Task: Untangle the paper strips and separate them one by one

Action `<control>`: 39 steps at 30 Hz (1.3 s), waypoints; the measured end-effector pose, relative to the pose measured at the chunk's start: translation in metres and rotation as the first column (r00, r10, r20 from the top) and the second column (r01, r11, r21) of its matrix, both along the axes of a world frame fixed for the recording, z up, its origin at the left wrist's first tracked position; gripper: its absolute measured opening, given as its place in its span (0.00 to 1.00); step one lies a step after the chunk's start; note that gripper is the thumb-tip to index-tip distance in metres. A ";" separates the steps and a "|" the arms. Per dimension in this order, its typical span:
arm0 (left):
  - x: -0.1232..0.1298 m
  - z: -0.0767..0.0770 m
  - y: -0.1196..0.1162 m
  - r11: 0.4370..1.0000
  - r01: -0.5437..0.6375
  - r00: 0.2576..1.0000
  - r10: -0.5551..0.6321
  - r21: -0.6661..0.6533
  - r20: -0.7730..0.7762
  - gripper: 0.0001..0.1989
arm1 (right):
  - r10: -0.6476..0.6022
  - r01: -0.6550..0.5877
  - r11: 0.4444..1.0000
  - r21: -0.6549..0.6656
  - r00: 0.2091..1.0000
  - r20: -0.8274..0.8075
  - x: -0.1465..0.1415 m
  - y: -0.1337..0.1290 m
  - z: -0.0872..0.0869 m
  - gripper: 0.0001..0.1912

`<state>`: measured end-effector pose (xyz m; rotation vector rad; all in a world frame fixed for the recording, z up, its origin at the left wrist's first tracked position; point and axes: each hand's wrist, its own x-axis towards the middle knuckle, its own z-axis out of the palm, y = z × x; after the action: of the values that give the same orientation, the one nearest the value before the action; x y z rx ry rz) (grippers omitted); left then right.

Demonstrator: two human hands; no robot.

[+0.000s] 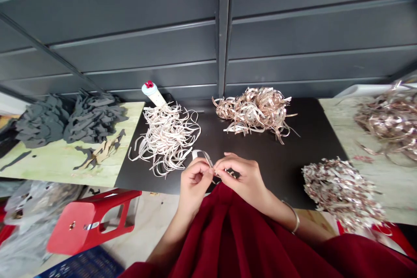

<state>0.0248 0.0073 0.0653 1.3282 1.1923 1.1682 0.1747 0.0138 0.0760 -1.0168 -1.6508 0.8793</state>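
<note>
Two bare hands, the left hand [194, 183] and the right hand [240, 179], pinch a thin pale strip [202, 154] above a black tabletop [276, 169], its loop rising between them. Their fingers hide the gripped part. To the left lie dark grey scraps [94, 117] and a heap of pale strips [166, 141]; to the right, a coppery strip heap [254, 110].

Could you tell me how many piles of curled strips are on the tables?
4: a pale pile and a copper-coloured pile on the black surface, a speckled pile and another coppery pile to the right. More may lie out of view.
</note>
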 end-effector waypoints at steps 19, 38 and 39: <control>-0.002 0.003 -0.002 0.999 0.040 0.999 -0.040 0.009 -0.009 0.10 | -0.073 0.066 0.989 0.133 0.996 0.050 -0.007 -0.001 -0.007 0.06; -0.009 -0.015 0.000 1.000 -0.018 0.999 0.018 0.020 -0.036 0.10 | -0.208 0.211 0.977 0.039 0.883 0.421 0.009 0.030 -0.088 0.09; -0.013 -0.018 0.001 0.999 -0.044 0.997 0.046 0.028 -0.067 0.10 | -0.125 0.128 0.991 0.039 0.784 0.608 0.012 0.034 -0.112 0.11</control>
<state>0.0121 0.0080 0.0474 1.3768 1.2653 1.1829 0.1866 0.0478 -0.0357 -1.5072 -2.0762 0.4750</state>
